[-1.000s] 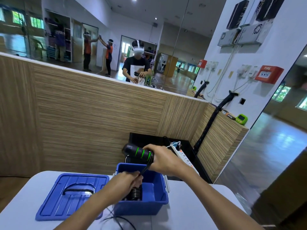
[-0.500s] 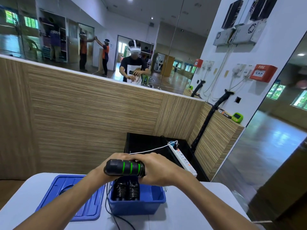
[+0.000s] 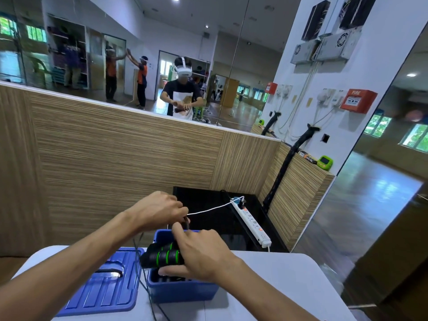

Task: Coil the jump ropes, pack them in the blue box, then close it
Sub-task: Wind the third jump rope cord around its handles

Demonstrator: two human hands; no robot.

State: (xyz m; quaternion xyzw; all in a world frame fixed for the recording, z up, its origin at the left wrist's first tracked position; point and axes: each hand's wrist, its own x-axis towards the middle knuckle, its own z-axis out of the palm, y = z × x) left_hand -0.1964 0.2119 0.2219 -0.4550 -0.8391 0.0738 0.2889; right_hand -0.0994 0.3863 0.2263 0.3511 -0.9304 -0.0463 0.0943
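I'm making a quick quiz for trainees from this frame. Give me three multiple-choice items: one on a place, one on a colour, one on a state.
1. Where does the blue lid lie?
A. On the box
B. Flat on the table, left of the blue box
C. On the floor

2. What colour are the bands on the black handles?
A. Green
B. Red
C. Yellow

3. What state is the box in?
A. Shut
B. Open, with dark things inside
C. Tipped over

Answers:
1 B, the lid rests on the white table beside the box.
2 A, bright green rings show by the right hand.
3 B, its top is uncovered under the hands; the left hand pinches the rope above it.
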